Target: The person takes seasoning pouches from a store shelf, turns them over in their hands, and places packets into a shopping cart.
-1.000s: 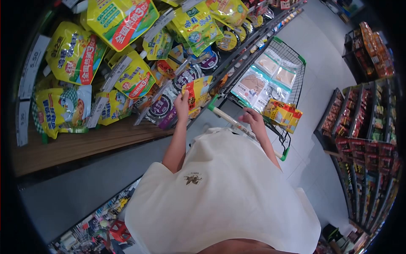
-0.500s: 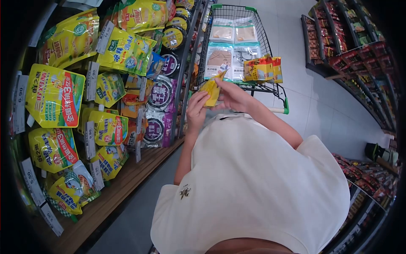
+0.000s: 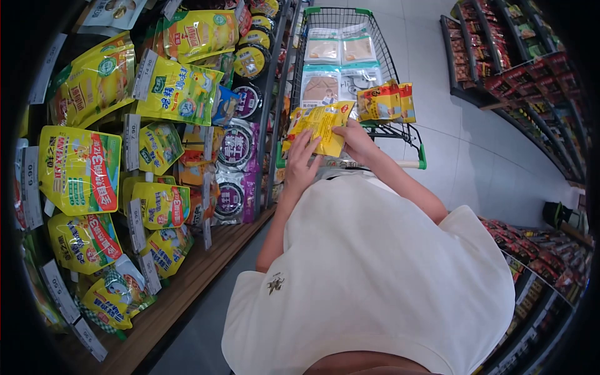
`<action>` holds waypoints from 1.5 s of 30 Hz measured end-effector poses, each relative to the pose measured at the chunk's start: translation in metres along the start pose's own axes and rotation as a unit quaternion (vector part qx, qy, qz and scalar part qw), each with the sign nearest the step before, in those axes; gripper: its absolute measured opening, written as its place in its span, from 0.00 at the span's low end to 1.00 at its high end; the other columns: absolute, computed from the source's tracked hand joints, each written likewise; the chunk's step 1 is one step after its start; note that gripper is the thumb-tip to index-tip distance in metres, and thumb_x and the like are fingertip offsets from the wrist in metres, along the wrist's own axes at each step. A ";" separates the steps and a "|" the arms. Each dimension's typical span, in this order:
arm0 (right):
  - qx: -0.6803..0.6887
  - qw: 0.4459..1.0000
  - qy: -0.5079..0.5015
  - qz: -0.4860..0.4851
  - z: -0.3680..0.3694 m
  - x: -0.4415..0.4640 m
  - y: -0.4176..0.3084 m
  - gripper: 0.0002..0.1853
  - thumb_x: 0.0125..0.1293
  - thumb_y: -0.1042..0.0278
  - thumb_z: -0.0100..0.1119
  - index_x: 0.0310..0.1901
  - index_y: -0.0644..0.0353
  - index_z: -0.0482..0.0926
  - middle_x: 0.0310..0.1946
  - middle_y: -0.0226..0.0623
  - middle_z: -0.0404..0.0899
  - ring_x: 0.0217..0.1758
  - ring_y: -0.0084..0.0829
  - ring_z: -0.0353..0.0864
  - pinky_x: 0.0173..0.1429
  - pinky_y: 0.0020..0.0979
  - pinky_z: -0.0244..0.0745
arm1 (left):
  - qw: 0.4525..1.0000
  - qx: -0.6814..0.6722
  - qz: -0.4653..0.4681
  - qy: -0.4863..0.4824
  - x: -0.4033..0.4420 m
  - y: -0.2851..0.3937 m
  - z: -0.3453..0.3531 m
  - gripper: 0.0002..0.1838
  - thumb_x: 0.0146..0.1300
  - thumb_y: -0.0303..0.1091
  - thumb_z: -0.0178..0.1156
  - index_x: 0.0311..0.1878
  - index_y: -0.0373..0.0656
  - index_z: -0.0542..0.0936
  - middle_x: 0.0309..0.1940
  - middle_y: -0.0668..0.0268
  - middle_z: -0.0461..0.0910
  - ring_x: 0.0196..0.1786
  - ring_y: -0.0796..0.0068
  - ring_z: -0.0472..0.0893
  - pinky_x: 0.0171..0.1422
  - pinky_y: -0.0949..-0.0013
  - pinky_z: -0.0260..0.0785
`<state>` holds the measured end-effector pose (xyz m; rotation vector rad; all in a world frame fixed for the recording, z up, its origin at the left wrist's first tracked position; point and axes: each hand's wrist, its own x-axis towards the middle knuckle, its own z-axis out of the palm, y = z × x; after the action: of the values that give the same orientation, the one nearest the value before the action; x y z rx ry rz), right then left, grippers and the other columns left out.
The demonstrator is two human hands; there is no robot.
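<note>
Printed side up, a yellow packet (image 3: 329, 123) with red and dark lettering lies between my two hands, just above the near end of the shopping cart (image 3: 382, 39). My left hand (image 3: 302, 164) grips its left part, with the fingertips over its face. The right edge is pinched by my right hand (image 3: 357, 140), thumb on top. Beyond the packet, flat white and teal packs (image 3: 323, 50) line the cart. Red and yellow packets (image 3: 381, 103) rest at the cart's right side, close to my right hand.
Shelves on my left hold yellow seasoning pouches (image 3: 81, 170), purple round-labelled packs (image 3: 237, 145) and price tags (image 3: 132, 142) along a wooden ledge (image 3: 187, 275). More racks of red packets (image 3: 531, 81) stand to the right, across the tiled floor (image 3: 465, 162).
The yellow packet has turned from edge-on to flat, so its printed face shows. My hands have moved slightly apart, and the shelf goods have shifted a little downward in view.
</note>
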<state>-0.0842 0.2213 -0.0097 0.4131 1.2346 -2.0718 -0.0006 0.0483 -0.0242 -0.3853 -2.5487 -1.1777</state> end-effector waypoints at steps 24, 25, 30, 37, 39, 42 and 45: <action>-0.408 0.899 0.158 -0.014 -0.281 0.258 0.018 0.23 0.57 0.85 0.44 0.56 0.67 0.73 0.44 0.47 0.80 0.47 0.45 0.82 0.47 0.43 0.79 | 0.947 -0.060 -0.292 0.117 -0.068 -0.061 -0.012 0.22 0.69 0.32 0.56 0.65 0.36 0.71 0.65 0.49 0.70 0.68 0.53 0.70 0.70 0.60 0.61; -0.405 0.898 0.169 -0.017 -0.269 0.252 0.017 0.23 0.57 0.85 0.43 0.56 0.66 0.74 0.44 0.47 0.80 0.46 0.45 0.82 0.46 0.43 0.80 | 0.944 -0.064 -0.302 0.116 -0.066 -0.055 -0.013 0.23 0.69 0.32 0.56 0.65 0.36 0.71 0.66 0.49 0.70 0.68 0.54 0.70 0.70 0.60 0.61; -0.376 0.901 0.216 -0.012 -0.236 0.217 0.018 0.20 0.61 0.80 0.47 0.56 0.67 0.74 0.44 0.47 0.80 0.44 0.45 0.83 0.44 0.44 0.82 | 0.940 -0.059 -0.312 0.128 -0.074 -0.063 -0.015 0.24 0.68 0.30 0.56 0.66 0.37 0.70 0.66 0.50 0.69 0.64 0.56 0.73 0.67 0.61 0.64; -0.341 0.916 0.196 -0.081 -0.293 0.258 0.056 0.21 0.61 0.65 0.57 0.50 0.74 0.75 0.38 0.54 0.82 0.39 0.46 0.85 0.38 0.40 0.80 | 0.923 -0.080 -0.338 0.168 -0.082 -0.076 -0.023 0.24 0.68 0.30 0.57 0.66 0.37 0.70 0.64 0.52 0.71 0.59 0.62 0.78 0.62 0.65 0.69; -0.391 0.887 0.225 -0.100 -0.298 0.264 0.059 0.21 0.61 0.64 0.58 0.50 0.74 0.75 0.39 0.56 0.82 0.40 0.48 0.85 0.40 0.41 0.80 | 0.911 -0.113 -0.347 0.191 -0.084 -0.082 -0.022 0.24 0.69 0.31 0.57 0.67 0.38 0.70 0.63 0.53 0.72 0.59 0.63 0.78 0.62 0.65 0.69; -0.392 0.880 0.247 -0.105 -0.296 0.269 0.058 0.22 0.61 0.63 0.60 0.50 0.74 0.75 0.41 0.58 0.82 0.41 0.50 0.85 0.43 0.42 0.79 | 0.873 -0.214 -0.378 0.223 -0.088 -0.094 -0.018 0.25 0.71 0.30 0.55 0.69 0.36 0.66 0.63 0.54 0.72 0.60 0.68 0.77 0.63 0.68 0.68; -0.370 0.887 0.260 -0.100 -0.271 0.255 0.050 0.20 0.63 0.64 0.58 0.51 0.72 0.75 0.43 0.56 0.81 0.41 0.47 0.85 0.40 0.41 0.80 | 0.855 -0.255 -0.374 0.252 -0.090 -0.097 -0.018 0.25 0.72 0.30 0.54 0.70 0.36 0.64 0.66 0.53 0.69 0.61 0.69 0.76 0.65 0.70 0.66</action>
<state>-0.2518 0.3393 -0.3247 0.4980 2.3432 -1.4974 0.0497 -0.0367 -0.1142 0.8021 -1.8984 -1.9026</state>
